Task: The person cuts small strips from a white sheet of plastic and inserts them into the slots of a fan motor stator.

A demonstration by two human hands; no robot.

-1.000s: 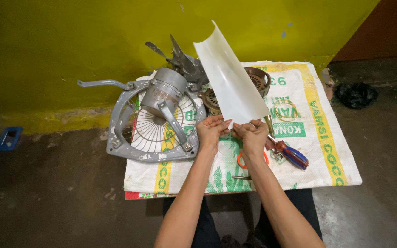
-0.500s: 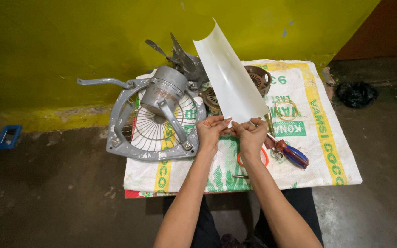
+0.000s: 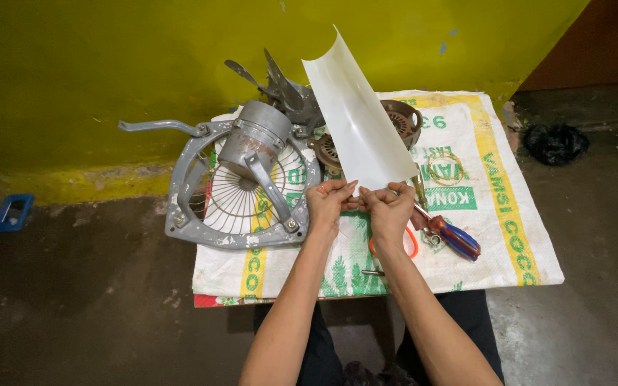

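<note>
a: what's laid out, biggest first?

b: a woven sack (image 3: 495,236) covers the floor, with the grey fan frame (image 3: 241,182) at its left.

a: and the cream sheet (image 3: 359,118)?

b: centre, curled trough-like, long axis rising far and slightly left. left hand (image 3: 327,204) and right hand (image 3: 389,209) each pinch its near edge, keeping it lifted. a screwdriver (image 3: 452,236) lies right.

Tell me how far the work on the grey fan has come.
Done: the grey metal fan frame with motor lies apart from its bladed piece. In hand: left hand and right hand grip a curved cream sheet. Left: orange-handled scissors and the screwdriver lie unused.
</note>
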